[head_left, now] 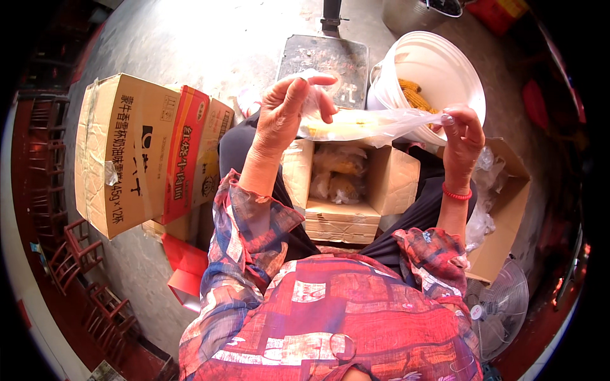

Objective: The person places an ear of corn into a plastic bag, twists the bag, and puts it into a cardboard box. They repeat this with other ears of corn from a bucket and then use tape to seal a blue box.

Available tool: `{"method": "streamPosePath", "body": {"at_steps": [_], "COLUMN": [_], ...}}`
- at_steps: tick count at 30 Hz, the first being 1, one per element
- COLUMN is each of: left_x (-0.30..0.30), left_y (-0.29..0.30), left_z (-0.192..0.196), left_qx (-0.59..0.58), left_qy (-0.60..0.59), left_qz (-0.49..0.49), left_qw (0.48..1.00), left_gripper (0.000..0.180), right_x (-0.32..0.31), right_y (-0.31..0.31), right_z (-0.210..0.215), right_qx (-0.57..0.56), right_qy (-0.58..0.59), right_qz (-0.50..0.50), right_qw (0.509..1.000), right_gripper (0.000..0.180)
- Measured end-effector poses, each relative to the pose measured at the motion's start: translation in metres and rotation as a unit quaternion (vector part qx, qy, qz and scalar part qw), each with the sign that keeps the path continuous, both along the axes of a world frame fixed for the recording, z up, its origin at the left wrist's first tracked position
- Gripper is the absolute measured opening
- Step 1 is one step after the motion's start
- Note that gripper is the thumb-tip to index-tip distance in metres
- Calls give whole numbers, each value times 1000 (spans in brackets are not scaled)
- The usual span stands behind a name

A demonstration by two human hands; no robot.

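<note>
I see the left hand pinched shut on one end of a clear bag, and the right hand closed on the other end, so the bag hangs stretched between them at chest height. Something pale yellow lies inside it, likely a corn cob, though the plastic blurs it. I judge this to be the bagging step: the cob is in, the mouth not yet closed. Just below the hands, between the knees, sits an open box with filled bags in it. Beyond the right hand stands a white bucket holding more cobs. Well off to the left of the left hand lies a big carton. Next, I'd say, the bag needs twisting or folding at the right-hand end, then lowering into the box.
</note>
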State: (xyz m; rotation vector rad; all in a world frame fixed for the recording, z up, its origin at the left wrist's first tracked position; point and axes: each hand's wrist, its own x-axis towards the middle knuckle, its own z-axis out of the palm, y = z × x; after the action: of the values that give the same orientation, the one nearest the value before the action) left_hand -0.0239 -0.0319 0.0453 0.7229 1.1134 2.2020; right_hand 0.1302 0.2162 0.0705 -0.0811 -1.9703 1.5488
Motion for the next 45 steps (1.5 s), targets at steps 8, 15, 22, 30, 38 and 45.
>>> {"method": "streamPosePath", "body": {"at_steps": [8, 15, 22, 30, 38, 45], "left_x": [38, 48, 48, 51, 56, 42], "left_y": [32, 42, 40, 40, 48, 46], "left_z": [22, 16, -8, -1, -4, -6], "left_qx": [-101, -235, -235, -260, -212, -205], "left_qy": [87, 172, 207, 50, 80, 53], "left_qz": [-110, -60, -18, -48, 10, 60], "left_qw": [985, 955, 949, 963, 974, 975], "left_gripper": [42, 37, 14, 27, 32, 24], "right_x": [-17, -26, -31, -24, -23, -22], "right_y": [-36, -44, -50, -37, -37, -37], "right_z": [14, 17, 20, -9, -10, -20], "right_qx": [-27, 143, 194, 147, 124, 86], "right_qy": [-49, -29, -21, -25, -9, -21], "right_qz": [145, 148, 145, 120, 68, 86], "right_qw": [988, 978, 970, 982, 990, 992], "right_gripper": [20, 21, 24, 11, 6, 7]}}
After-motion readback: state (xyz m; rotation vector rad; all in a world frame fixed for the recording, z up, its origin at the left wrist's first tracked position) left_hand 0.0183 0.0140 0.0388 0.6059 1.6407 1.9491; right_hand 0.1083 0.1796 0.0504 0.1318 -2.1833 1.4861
